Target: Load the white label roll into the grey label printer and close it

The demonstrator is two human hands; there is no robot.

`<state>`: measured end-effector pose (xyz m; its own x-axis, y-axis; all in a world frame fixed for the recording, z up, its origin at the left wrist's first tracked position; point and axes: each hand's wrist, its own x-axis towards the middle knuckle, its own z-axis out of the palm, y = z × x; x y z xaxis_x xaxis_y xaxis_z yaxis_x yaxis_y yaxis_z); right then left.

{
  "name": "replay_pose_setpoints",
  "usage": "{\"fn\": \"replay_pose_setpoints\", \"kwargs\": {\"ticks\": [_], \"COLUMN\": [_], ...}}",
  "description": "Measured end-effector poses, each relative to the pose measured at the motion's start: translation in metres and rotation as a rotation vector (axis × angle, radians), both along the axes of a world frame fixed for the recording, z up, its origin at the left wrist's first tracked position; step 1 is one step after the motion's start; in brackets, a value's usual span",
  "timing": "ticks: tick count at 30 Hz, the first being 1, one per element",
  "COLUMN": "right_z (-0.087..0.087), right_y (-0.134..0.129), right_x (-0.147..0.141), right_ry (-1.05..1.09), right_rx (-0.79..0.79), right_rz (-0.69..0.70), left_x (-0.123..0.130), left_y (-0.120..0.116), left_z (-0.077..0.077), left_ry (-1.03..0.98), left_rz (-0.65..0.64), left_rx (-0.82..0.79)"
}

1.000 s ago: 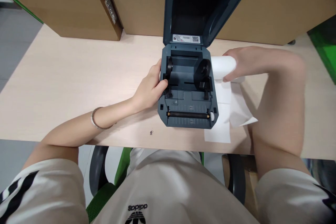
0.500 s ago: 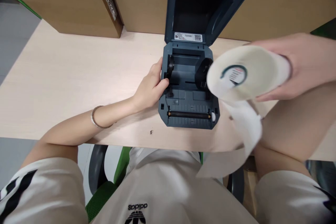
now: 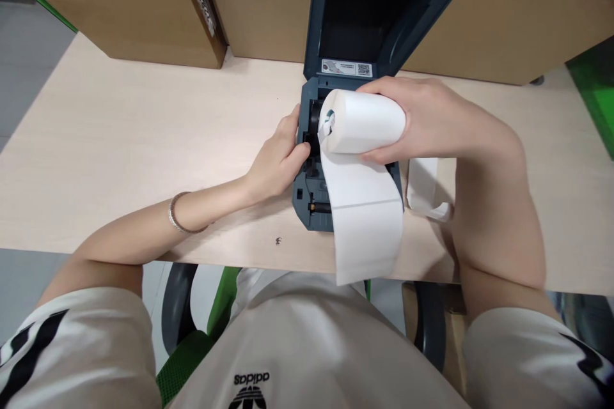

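A dark blue label printer (image 3: 303, 204) stands on the table with its lid (image 3: 388, 6) raised. My left hand (image 3: 275, 156) grips the printer's left side, thumb over the rim by the black roll holder (image 3: 314, 116). Above the open bay, my right hand (image 3: 412, 118) is closed around a roll of white labels (image 3: 371, 120), holding it by its right end. A loose strip of labels (image 3: 367, 223) hangs from the roll over the printer's front and past the table's front edge. The roll and strip hide most of the bay and part of the black roller (image 3: 320, 208).
Large cardboard boxes (image 3: 139, 6) stand along the back of the table (image 3: 119, 140). A white piece (image 3: 425, 185), perhaps paper or backing, lies right of the printer, partly behind my right forearm. A tiny dark scrap (image 3: 278, 241) lies near the front edge.
My right hand has brought the label roll leftward from beside the printer to over its bay and turned it; the strip now hangs in front. The left hand has stayed on the printer.
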<state>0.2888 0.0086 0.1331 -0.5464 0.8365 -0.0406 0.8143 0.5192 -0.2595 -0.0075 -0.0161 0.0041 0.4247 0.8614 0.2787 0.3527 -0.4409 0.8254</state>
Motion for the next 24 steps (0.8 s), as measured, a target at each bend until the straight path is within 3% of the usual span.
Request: {"fn": "replay_pose_setpoints", "kwargs": {"ticks": [6,13,20,24], "right_z": [0.003,-0.024,-0.011,-0.024], "right_y": [-0.002,-0.001,-0.064,-0.103], "right_x": [-0.009,-0.023,-0.04,-0.058], "right_ry": [0.025,-0.064,-0.101,-0.207], "right_rx": [-0.032,0.076,0.16,0.132], "right_rz": [0.011,-0.007,0.096,0.102], "left_x": [0.0,-0.001,-0.003,-0.004], "left_y": [0.001,0.0,0.001,0.002], "left_z": [-0.001,-0.002,-0.004,-0.005], "left_ry": [-0.004,-0.007,-0.003,-0.003], "left_rz": [0.004,0.013,-0.001,0.001], "left_rx": [-0.029,-0.042,0.009,0.021]}}
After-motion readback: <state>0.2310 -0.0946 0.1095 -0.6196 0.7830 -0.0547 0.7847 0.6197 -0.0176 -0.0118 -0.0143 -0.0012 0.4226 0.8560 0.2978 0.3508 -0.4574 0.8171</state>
